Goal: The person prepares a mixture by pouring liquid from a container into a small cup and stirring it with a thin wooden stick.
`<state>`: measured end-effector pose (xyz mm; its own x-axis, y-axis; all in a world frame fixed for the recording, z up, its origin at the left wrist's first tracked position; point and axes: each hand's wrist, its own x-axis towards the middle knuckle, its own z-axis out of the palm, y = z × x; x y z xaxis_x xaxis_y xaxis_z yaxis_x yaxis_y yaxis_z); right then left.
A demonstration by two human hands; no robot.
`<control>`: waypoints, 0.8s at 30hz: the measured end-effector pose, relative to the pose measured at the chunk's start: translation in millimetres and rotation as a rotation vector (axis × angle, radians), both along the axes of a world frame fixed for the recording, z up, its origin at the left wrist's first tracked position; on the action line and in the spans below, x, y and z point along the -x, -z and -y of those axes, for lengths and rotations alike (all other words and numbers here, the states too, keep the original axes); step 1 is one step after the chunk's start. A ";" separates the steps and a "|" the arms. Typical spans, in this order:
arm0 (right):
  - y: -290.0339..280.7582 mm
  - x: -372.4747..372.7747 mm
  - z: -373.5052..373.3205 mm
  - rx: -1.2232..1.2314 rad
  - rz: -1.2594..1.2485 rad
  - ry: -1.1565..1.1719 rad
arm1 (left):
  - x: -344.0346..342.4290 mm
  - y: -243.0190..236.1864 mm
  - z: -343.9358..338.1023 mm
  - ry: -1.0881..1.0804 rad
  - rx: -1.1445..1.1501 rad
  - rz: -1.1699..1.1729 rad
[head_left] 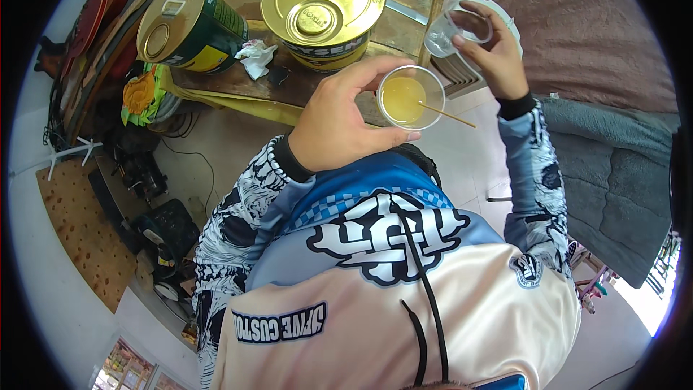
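Note:
Held at the middle, a clear plastic cup (398,95) of pale yellow liquid, a thin wooden stick (455,115) leaning out of it, is in my left hand (336,119). Up and to the right, my right hand (505,68) grips an empty clear plastic cup (440,32) by its side, tilted. A large gold tin (321,7) with a handle on its lid stands on a worn wooden table (401,40), beside a dark green tin (184,29). A crumpled white paper (256,58) and a small black piece (279,75) lie between and in front of the tins.
A white round object (505,23) is partly behind my right hand. A brown cover (592,36) and grey padded blanket (599,173) occupy the right. Round boards, a yellow-green bundle (141,94), dark equipment (144,166), a cable and a perforated wooden board (79,224) are at the left.

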<state>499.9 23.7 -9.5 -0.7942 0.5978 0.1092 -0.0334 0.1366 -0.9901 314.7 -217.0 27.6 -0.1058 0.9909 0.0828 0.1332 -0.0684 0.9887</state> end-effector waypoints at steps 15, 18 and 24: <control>195.9 71.5 18.3 -0.171 0.204 0.408 | 25.7 74.2 44.6 -0.220 0.178 0.105; 195.9 65.7 17.1 -0.203 0.214 0.375 | 27.5 77.8 45.1 -0.212 0.150 0.102; 115.9 24.8 55.0 -0.290 0.171 0.552 | 26.3 71.1 44.1 -0.197 0.136 0.076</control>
<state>475.1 -31.3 -125.4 -0.3991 0.8884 0.2268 0.2735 0.3514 -0.8954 288.4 -261.1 -43.5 -0.2985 0.9521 -0.0659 0.0554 0.0862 0.9947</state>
